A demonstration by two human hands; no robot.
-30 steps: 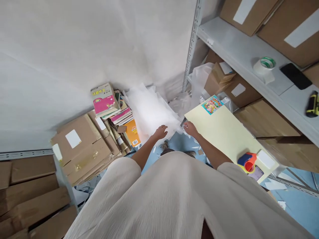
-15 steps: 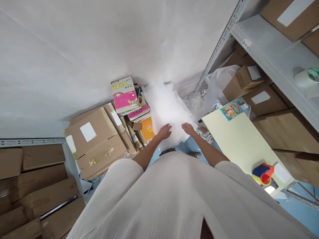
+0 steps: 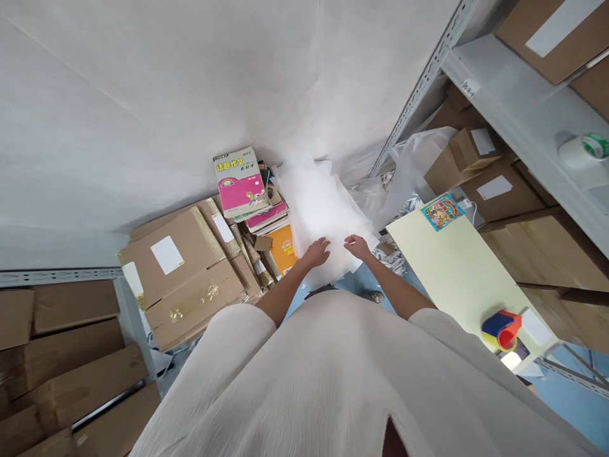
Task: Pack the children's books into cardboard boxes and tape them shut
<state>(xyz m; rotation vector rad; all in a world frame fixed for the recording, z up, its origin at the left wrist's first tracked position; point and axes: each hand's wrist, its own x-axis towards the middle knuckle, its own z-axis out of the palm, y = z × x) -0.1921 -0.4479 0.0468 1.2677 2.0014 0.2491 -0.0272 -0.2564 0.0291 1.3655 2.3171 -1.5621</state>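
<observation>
A pile of thin white translucent sheets (image 3: 316,197), perhaps foam or plastic, lies in front of me against the wall, with its corners fanned out. On the near left part of the pile rests my left hand (image 3: 316,252), its fingers stretched forward over the top sheet. My right hand (image 3: 358,246) is at the near right part, thumb and fingers drawn together in a pinch on the white sheet. The two hands are a short way apart, and the sheet spans between them.
Stacked books (image 3: 242,184) and an orange book (image 3: 282,247) adjoin the pile's left, beside flattened cardboard boxes (image 3: 185,266). At right, a pale yellow table (image 3: 442,266) holds a tape dispenser (image 3: 502,330) and a colourful card (image 3: 443,212). Metal shelves (image 3: 514,82) with cartons flank both sides.
Both hands stay nearly in place over the white sheets. My right hand has shifted very slightly left, and its fingers point more toward the left hand. The view has tilted a little.
</observation>
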